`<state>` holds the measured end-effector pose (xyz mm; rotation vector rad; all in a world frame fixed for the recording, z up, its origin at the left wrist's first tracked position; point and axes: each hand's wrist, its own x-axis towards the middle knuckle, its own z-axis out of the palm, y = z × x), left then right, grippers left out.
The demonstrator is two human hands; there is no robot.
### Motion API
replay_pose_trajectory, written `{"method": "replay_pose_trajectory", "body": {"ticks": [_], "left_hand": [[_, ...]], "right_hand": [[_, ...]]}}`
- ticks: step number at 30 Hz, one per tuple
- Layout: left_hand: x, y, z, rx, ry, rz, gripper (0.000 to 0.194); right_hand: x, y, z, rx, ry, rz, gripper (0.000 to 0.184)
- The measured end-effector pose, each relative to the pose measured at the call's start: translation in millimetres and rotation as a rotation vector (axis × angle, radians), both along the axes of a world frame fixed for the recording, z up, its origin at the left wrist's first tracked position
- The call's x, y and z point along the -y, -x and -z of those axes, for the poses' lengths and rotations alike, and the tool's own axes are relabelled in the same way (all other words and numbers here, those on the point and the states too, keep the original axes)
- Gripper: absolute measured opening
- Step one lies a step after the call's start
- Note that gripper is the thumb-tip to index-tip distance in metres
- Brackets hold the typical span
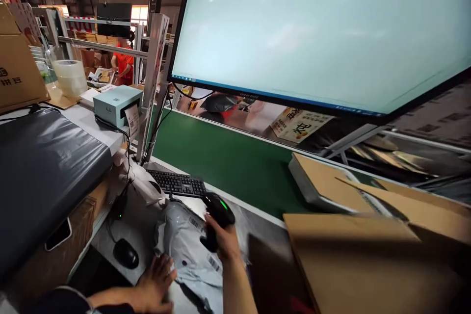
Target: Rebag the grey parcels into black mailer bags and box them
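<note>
My right hand (222,240) is closed round a black handheld barcode scanner (218,213) with a green light lit on top, pointed down at a grey plastic mailer bag (191,250) lying on the work surface. The bag carries printed barcode labels. My left hand (156,284) lies flat with fingers spread on the bag's near left edge, holding nothing.
A black keyboard (178,184) and a black mouse (125,253) lie by the bag. A green conveyor belt (228,162) runs behind, under a large monitor (324,29). Cardboard boxes (368,250) crowd the right. A label printer (116,103), tape rolls (69,77) and a person in red (123,66) are far left.
</note>
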<state>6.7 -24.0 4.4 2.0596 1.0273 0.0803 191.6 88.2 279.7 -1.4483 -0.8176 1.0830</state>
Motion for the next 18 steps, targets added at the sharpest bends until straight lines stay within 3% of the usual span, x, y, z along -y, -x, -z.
{"method": "replay_pose_trajectory", "body": {"ticks": [2,4,7,13,18], "left_hand": [[2.9,12.1,-3.2,0.025,-0.02,0.009,0.109],[1.9,17.0,-6.3,0.038,-0.037,0.005,0.107],[-1.2,16.6,-5.8,0.085,-0.044,0.008,0.106],[0.3,15.7,0.7,0.089,-0.019,0.02,0.109],[-1.1,7.0,20.8,0.094,-0.084,0.018,0.106]], "right_hand": [[-39.4,41.1,-34.6,0.021,-0.094,-0.217,0.052],[-74.1,78.3,-68.5,0.066,-0.223,-0.348,0.05],[-109.7,115.2,-98.6,0.127,-0.321,-0.474,0.042],[-133.4,135.1,-95.8,0.141,-0.321,-0.555,0.045],[-115.3,113.2,-83.5,0.196,-0.329,-0.442,0.042]]}}
